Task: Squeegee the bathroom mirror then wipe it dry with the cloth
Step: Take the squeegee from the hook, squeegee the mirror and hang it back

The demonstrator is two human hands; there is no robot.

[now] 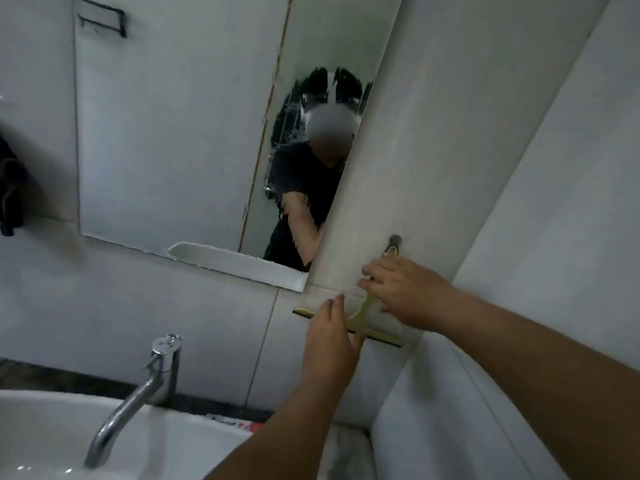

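Observation:
A yellow squeegee hangs against the tiled wall from a dark hook, to the right of and below the mirror. My right hand grips its handle just under the hook. My left hand rests flat over the blade's left half, fingers straight. The mirror is hazy, with a streaked clearer patch at its right side where a person in a dark shirt is reflected. No cloth is identifiable.
A chrome tap stands over a white basin at the lower left. A dark item hangs at the left edge. A white wall corner juts out on the right.

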